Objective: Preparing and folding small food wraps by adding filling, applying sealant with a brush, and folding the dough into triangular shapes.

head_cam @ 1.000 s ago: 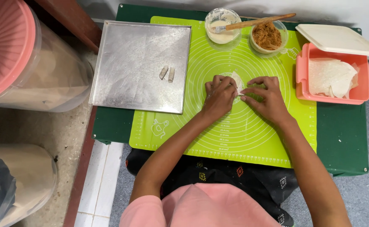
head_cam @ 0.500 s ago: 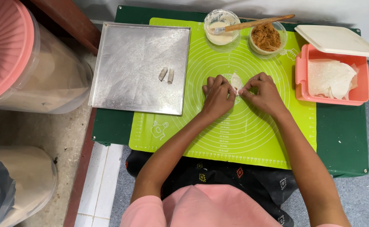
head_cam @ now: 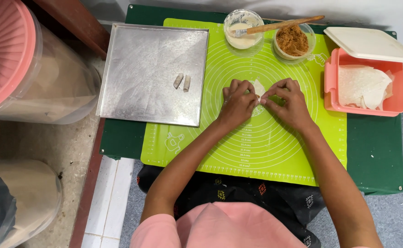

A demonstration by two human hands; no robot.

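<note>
Both hands have drawn closer together at frame centre on the green silicone mat [head_cam: 275,151]. Left hand [head_cam: 236,104] and right hand [head_cam: 287,102] now pinch the small pastry wrapper [head_cam: 258,87] between fingertips, folding tighter. Two finished rolls [head_cam: 182,82] wait on the steel tray [head_cam: 137,55], upper left.

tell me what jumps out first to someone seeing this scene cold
The bright lime-green silicone baking mat fills the middle of the table, and on it the left hand and right hand pinch a thin white pastry wrapper. To its left lies a square metal tray holding two small rolled pieces.
</note>
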